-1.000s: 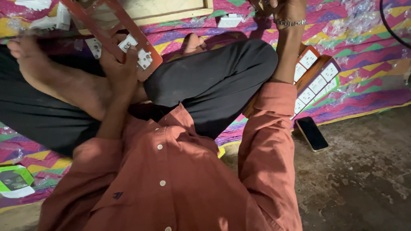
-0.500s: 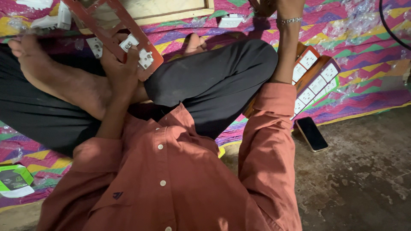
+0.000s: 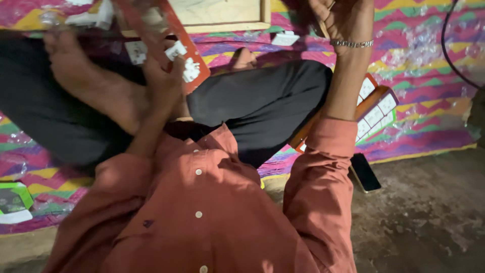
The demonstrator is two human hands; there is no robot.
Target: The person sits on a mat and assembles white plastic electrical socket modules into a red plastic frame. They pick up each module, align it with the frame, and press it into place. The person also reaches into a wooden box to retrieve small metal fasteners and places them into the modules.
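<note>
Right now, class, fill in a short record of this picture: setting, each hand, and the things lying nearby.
Setting: person sits cross-legged on a bright zigzag-patterned mat beside a bare floor
Left hand: grips a reddish-brown board with white switches
Right hand: raised, bracelet on the wrist; seems to hold a thin stick, unclear
Beside right arm: stacked boards with white switches
Floor: dark phone
Top edge: wooden frame
Lower left: green and white packet
</note>
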